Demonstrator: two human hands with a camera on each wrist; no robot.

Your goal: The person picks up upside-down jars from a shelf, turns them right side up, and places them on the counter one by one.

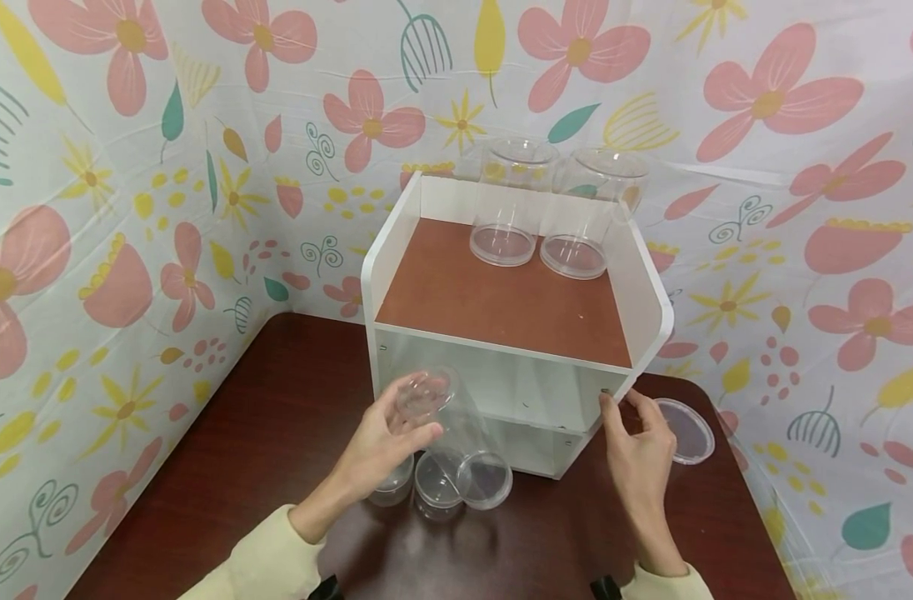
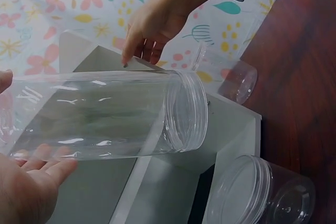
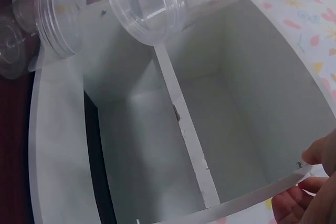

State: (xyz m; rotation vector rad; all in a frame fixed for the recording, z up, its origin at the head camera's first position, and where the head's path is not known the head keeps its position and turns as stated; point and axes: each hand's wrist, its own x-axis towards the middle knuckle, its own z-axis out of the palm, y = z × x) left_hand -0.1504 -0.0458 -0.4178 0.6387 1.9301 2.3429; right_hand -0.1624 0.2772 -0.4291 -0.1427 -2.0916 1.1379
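In the head view, my left hand (image 1: 374, 442) holds a tall clear plastic jar (image 1: 471, 429) tilted in front of a small white shelf. Its ribbed wide end (image 2: 188, 111) points away from the palm in the left wrist view. My right hand (image 1: 640, 450) pinches the front edge of the right side panel of the white shelf (image 1: 494, 333), thumb on the inner side and fingers outside, as the right wrist view shows. Both front compartments (image 3: 152, 145) of the shelf hold nothing, with a chipped white divider (image 3: 184, 124) between them.
Two tall clear jars (image 1: 505, 204) stand on the shelf's brown top. Shorter clear jars (image 1: 436, 492) sit on the dark table (image 1: 276, 467) below the held jar. Right of the shelf is another clear container (image 1: 685, 429). Flowered cloth (image 1: 202, 167) hangs around the table.
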